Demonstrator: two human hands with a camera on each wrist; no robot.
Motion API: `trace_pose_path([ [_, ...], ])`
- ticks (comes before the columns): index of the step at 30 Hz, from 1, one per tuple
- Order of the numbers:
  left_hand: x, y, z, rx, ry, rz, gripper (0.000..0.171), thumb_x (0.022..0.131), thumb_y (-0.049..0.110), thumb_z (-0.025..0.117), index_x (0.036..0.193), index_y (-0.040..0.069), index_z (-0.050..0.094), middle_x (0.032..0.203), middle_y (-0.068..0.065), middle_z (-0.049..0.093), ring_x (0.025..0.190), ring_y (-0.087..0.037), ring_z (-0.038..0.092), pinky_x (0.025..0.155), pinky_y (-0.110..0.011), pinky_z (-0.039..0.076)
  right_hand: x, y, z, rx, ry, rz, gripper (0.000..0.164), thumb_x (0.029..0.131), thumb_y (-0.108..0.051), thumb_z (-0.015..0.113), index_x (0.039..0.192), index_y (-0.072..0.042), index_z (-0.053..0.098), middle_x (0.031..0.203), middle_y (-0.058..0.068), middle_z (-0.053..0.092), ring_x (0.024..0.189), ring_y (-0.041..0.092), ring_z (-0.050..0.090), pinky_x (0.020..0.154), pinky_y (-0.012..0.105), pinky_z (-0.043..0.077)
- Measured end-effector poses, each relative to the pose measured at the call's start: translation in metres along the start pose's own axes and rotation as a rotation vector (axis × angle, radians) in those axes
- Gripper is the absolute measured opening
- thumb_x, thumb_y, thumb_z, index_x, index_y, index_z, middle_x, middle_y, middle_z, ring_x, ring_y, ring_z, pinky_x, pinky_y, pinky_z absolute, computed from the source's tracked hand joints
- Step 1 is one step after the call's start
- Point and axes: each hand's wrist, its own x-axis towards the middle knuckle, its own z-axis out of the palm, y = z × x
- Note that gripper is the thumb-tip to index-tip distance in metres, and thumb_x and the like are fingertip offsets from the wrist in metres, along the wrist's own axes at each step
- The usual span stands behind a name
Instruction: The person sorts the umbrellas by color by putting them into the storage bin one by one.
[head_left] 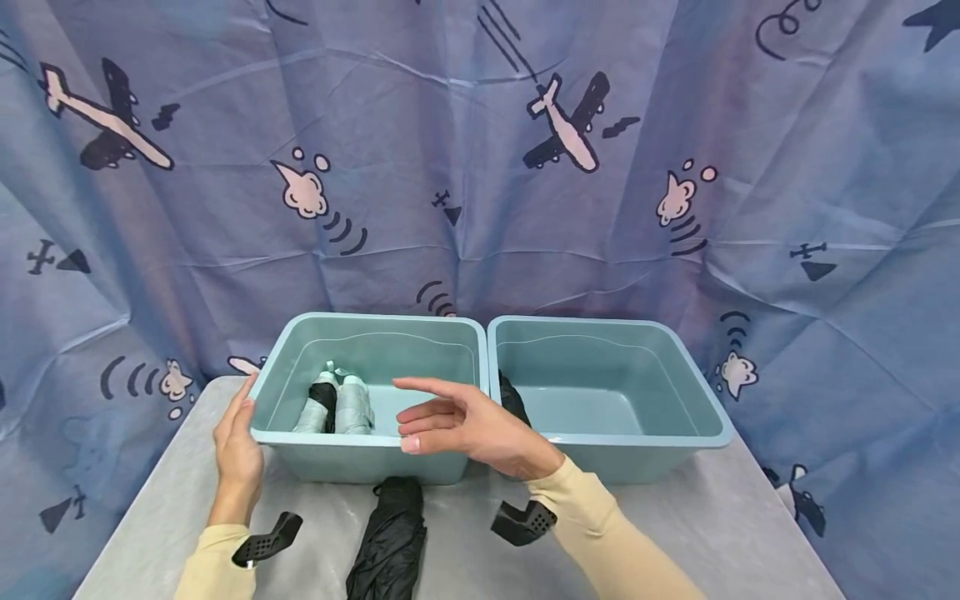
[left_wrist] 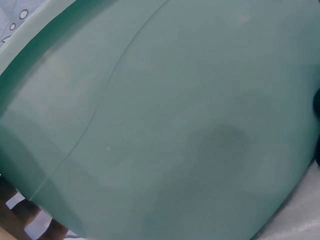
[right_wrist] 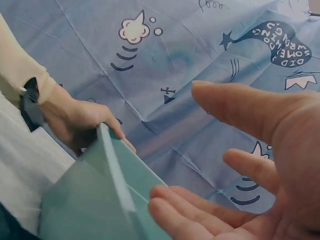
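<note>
My left hand (head_left: pixel 240 450) grips the left end of a pale green plastic bin (head_left: pixel 367 454), its fingers along the outside of the rim. In the right wrist view the same left hand (right_wrist: pixel 87 120) is at the bin's corner. My right hand (head_left: pixel 472 425) hovers over that bin's front rim with fingers spread, holding nothing. Inside lie two pale, rolled bundles that look like folded umbrellas; the left bundle (head_left: pixel 311 412) has a black band round it, the right bundle (head_left: pixel 352 407) is plain. A black folded umbrella (head_left: pixel 390 542) lies on the table in front.
A second pale green bin (head_left: pixel 622 462) stands beside the first on the right. A black object (head_left: pixel 513 402), partly hidden, lies against its left inner wall. Both stand on a grey table (head_left: pixel 720 517), with a patterned blue curtain (head_left: pixel 480 208) behind.
</note>
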Motion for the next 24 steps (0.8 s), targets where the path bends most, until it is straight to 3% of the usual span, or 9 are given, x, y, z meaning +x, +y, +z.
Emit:
trace_pose_path([
  [6,-0.002,0.002,-0.001,-0.005,0.008,0.0,0.047,0.111,0.018,0.028,0.155,0.008,0.042,0.161,-0.014,0.036,0.141,-0.013,0.038,0.114,-0.022,0.028,-0.033,0.014,0.001,0.057,-0.03,-0.022,0.067,0.091,-0.009,0.075,0.152,-0.023,0.049,0.137,0.017,0.06,0.128,0.032,0.057,0.099,0.04,0.052],
  [11,-0.004,0.002,-0.002,0.016,-0.009,0.009,0.048,0.111,0.02,0.027,0.156,0.008,0.04,0.161,-0.012,0.036,0.141,-0.013,0.037,0.117,-0.028,0.026,-0.051,0.032,0.004,0.091,-0.03,-0.04,0.07,0.091,-0.004,0.075,0.153,-0.014,0.046,0.136,0.018,0.06,0.126,0.03,0.059,0.105,0.043,0.047],
  [18,-0.003,0.001,-0.002,0.05,-0.019,0.016,0.049,0.112,0.021,0.026,0.157,0.008,0.039,0.161,-0.011,0.036,0.141,-0.014,0.038,0.118,-0.032,0.025,-0.062,0.07,0.017,0.14,-0.032,0.008,0.066,0.092,-0.005,0.075,0.152,-0.013,0.048,0.134,0.019,0.06,0.125,0.032,0.059,0.105,0.038,0.048],
  [24,-0.003,0.0,-0.002,0.049,-0.021,0.02,0.048,0.112,0.02,0.027,0.156,0.008,0.04,0.161,-0.012,0.037,0.14,-0.013,0.038,0.118,-0.031,0.026,-0.064,0.109,0.036,0.113,0.039,0.088,0.065,0.091,-0.009,0.077,0.15,-0.012,0.051,0.129,0.02,0.06,0.122,0.039,0.059,0.101,0.038,0.051],
])
